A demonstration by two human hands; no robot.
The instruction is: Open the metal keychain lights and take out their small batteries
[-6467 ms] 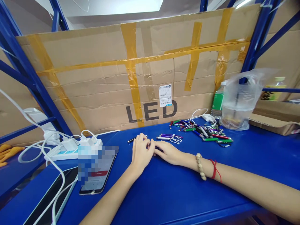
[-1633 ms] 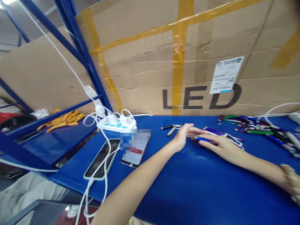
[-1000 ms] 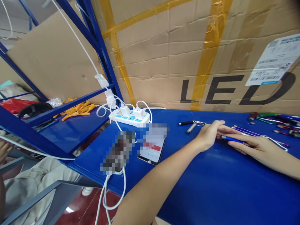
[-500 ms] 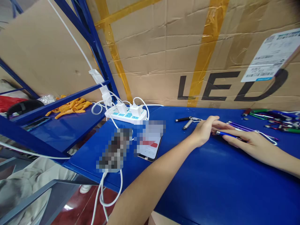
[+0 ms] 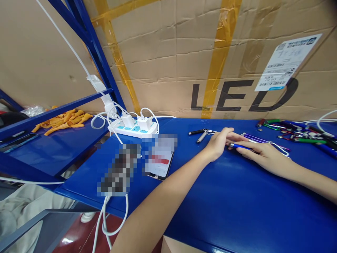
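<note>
My right hand (image 5: 263, 154) has its fingers and thumb around a slim blue metal tube (image 5: 239, 146) with a silver end, which looks like a penlight. Its silver end points left toward my left hand (image 5: 219, 144), whose thumb is raised and whose fingers stretch out toward the right hand; their tips are partly hidden. Behind the right hand lie purple tubes (image 5: 254, 138) and a white metal clip (image 5: 280, 147). Left of my left hand, a black tube (image 5: 196, 132) and a silver-grey tube (image 5: 201, 137) lie by a small metal clip.
A pile of coloured tubes (image 5: 302, 133) lies at the back right. On the left are a phone (image 5: 160, 170), a blurred device (image 5: 119, 172) with white cables, and a white power strip (image 5: 134, 131). A cardboard box (image 5: 163, 70) stands behind the blue table (image 5: 223, 211).
The whole view has shifted, so the table and hands appear further left and more of the tube pile shows. My right hand still grips the blue tube; both hands keep nearly the same pose.
</note>
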